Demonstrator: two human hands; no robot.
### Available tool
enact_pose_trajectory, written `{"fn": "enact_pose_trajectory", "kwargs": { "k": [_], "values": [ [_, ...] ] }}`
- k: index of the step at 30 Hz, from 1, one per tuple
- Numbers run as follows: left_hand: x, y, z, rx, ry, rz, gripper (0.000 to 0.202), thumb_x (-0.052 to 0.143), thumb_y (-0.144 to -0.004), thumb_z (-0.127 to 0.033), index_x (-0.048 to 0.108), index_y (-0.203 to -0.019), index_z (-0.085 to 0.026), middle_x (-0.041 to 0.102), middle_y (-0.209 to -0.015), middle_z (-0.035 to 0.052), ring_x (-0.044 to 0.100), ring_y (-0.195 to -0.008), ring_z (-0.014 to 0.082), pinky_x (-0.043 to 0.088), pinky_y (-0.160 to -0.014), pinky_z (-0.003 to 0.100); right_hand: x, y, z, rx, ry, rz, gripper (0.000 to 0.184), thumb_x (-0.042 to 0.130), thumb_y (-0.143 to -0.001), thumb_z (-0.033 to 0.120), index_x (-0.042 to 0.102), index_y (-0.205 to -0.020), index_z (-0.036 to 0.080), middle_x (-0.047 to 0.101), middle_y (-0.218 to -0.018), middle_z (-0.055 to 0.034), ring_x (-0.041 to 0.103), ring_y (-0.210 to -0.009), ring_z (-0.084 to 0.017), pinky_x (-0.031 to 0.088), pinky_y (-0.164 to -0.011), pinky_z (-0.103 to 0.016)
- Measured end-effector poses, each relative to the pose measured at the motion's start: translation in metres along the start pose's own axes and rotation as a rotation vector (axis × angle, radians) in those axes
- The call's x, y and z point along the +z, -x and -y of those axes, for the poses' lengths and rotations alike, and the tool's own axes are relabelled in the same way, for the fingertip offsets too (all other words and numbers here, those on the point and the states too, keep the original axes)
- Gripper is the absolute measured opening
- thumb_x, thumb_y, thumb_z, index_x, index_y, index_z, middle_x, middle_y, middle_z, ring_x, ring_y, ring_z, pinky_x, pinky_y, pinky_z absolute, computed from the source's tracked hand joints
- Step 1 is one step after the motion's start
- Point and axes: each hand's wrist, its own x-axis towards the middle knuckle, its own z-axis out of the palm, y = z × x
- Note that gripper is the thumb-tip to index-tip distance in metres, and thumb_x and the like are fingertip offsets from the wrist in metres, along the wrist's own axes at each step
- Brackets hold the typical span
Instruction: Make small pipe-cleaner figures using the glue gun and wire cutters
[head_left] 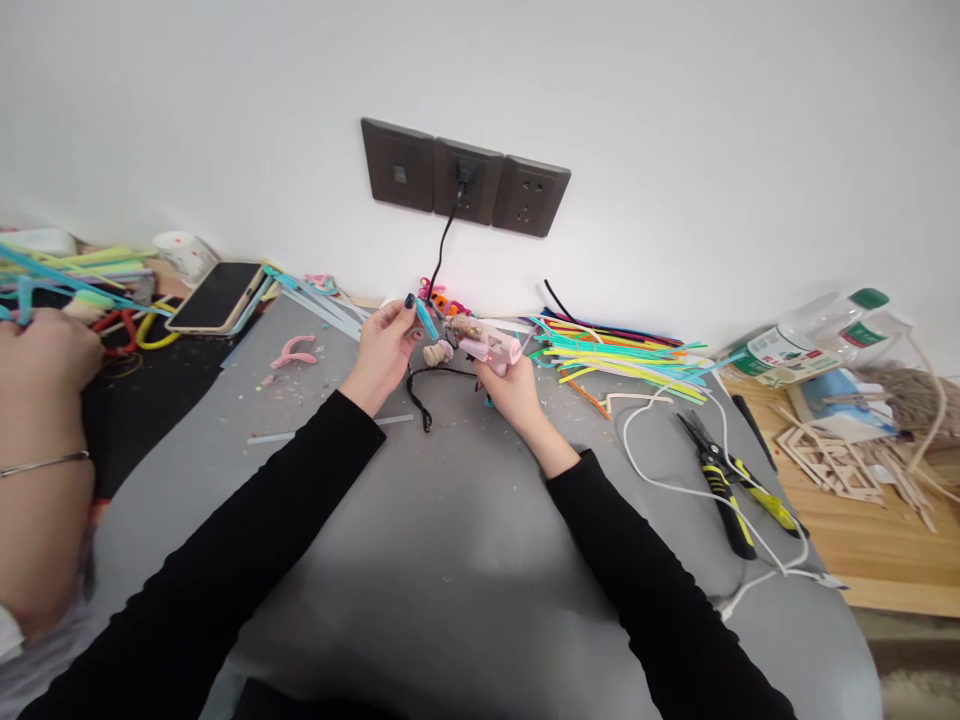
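Between the thumb and fingers of my left hand [388, 350] is a short blue fuzzy piece [426, 318], likely pipe cleaner. My right hand [514, 395] is wrapped round a pink hot glue gun [501, 346], its nozzle end pointing left toward the blue piece. A small beige rounded object [437, 353] shows just below the nozzle; I cannot tell what it rests on. The gun's black cord [429, 376] loops beneath it over the grey mat [450, 540]. Bent pink pipe cleaner [294, 352] lies left of my left hand.
Bundled coloured pipe cleaners [615, 350], pliers [724, 480] and a white cable [637, 460] lie to the right. Beyond are plastic bottles [795, 350] and wooden pieces [829, 455]. At left are a phone [217, 297] and another person's hand [45, 365]. Wall sockets [465, 178] are ahead.
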Motion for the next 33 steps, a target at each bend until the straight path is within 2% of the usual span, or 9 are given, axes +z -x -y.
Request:
{"fn": "enact_pose_trajectory", "kwargs": {
  "k": [5, 10, 14, 18, 22, 24, 26, 28, 33],
  "values": [
    [0.005, 0.009, 0.000, -0.057, -0.099, 0.129, 0.035, 0.096, -0.069, -0.044, 0.073, -0.078, -0.018, 0.071, -0.074, 0.0020, 0.066, -0.064, 0.0122, 0.055, -0.059, 0.022, -0.003, -0.004, -0.005, 0.089, -0.072, -0.163, 0.024, 0.065, -0.080, 0.039, 0.052, -0.066, 0.025, 0.053, -0.052, 0.0017, 0.052, -0.052, -0.016, 0.045, -0.048, -0.029],
    [0.005, 0.016, 0.003, -0.222, -0.468, 0.498, 0.042, 0.094, -0.065, -0.055, 0.077, -0.077, -0.018, 0.073, -0.073, 0.0064, 0.070, -0.060, 0.0184, 0.061, -0.060, 0.030, -0.006, -0.015, -0.014, 0.183, -0.234, -0.312, 0.034, 0.069, -0.082, 0.055, 0.057, -0.080, 0.024, 0.055, -0.052, 0.0025, 0.052, -0.045, -0.017, 0.046, -0.043, -0.031],
    [0.006, 0.023, 0.005, -0.079, -0.728, 0.743, 0.026, 0.082, -0.077, -0.046, 0.077, -0.067, -0.022, 0.071, -0.061, 0.0048, 0.066, -0.050, 0.0198, 0.052, -0.049, 0.029, -0.007, -0.021, -0.018, 0.201, -0.279, -0.304, 0.038, 0.069, -0.080, 0.059, 0.053, -0.081, 0.025, 0.055, -0.052, 0.0034, 0.054, -0.045, -0.017, 0.046, -0.044, -0.031],
    [0.001, 0.019, -0.006, 0.139, -0.843, 0.548, 0.018, 0.072, -0.081, -0.033, 0.076, -0.068, -0.021, 0.070, -0.060, 0.0014, 0.060, -0.047, 0.0169, 0.045, -0.051, 0.028, -0.008, -0.023, -0.023, 0.200, -0.311, -0.307, 0.036, 0.071, -0.080, 0.056, 0.055, -0.081, 0.024, 0.055, -0.052, 0.0028, 0.054, -0.046, -0.017, 0.046, -0.044, -0.032],
    [-0.033, -0.012, -0.032, 0.452, -0.933, 0.017, 0.020, 0.069, -0.085, -0.028, 0.072, -0.068, -0.019, 0.063, -0.058, 0.0011, 0.058, -0.060, 0.0190, 0.049, -0.071, 0.031, -0.007, -0.025, -0.031, 0.209, -0.296, -0.282, 0.036, 0.070, -0.082, 0.057, 0.058, -0.080, 0.023, 0.056, -0.054, 0.0006, 0.056, -0.049, -0.019, 0.047, -0.044, -0.033],
    [-0.057, -0.031, -0.043, 0.526, -1.094, -0.131, 0.010, 0.065, -0.084, -0.021, 0.075, -0.082, -0.018, 0.070, -0.077, 0.0068, 0.066, -0.081, 0.0255, 0.051, -0.092, 0.037, -0.007, -0.025, -0.033, 0.205, -0.293, -0.262, 0.036, 0.070, -0.084, 0.057, 0.057, -0.078, 0.024, 0.056, -0.055, 0.0009, 0.057, -0.049, -0.018, 0.046, -0.044, -0.031],
    [-0.077, -0.045, -0.048, 0.474, -1.369, -0.013, 0.029, 0.054, -0.083, -0.013, 0.075, -0.103, -0.016, 0.075, -0.109, 0.0152, 0.066, -0.111, 0.0328, 0.044, -0.109, 0.045, -0.007, -0.024, -0.031, 0.211, -0.317, -0.272, 0.036, 0.072, -0.083, 0.054, 0.053, -0.075, 0.025, 0.055, -0.054, 0.0026, 0.055, -0.047, -0.016, 0.044, -0.043, -0.028],
    [-0.088, -0.051, -0.048, 0.368, -1.611, 0.150, 0.040, 0.045, -0.081, -0.008, 0.075, -0.107, -0.013, 0.071, -0.127, 0.0200, 0.061, -0.124, 0.0375, 0.041, -0.113, 0.051, -0.006, -0.023, -0.027, 0.229, -0.352, -0.304, 0.036, 0.075, -0.080, 0.051, 0.051, -0.074, 0.025, 0.054, -0.053, 0.0045, 0.052, -0.044, -0.013, 0.042, -0.041, -0.026],
    [-0.086, -0.049, -0.044, 0.311, -1.847, 0.240, 0.036, 0.043, -0.083, -0.014, 0.074, -0.101, -0.013, 0.073, -0.116, 0.0222, 0.062, -0.119, 0.0440, 0.046, -0.104, 0.056, -0.005, -0.021, -0.017, 0.254, -0.391, -0.318, 0.033, 0.076, -0.077, 0.045, 0.051, -0.074, 0.024, 0.054, -0.052, 0.0053, 0.051, -0.044, -0.013, 0.040, -0.040, -0.025]
  ]
}}
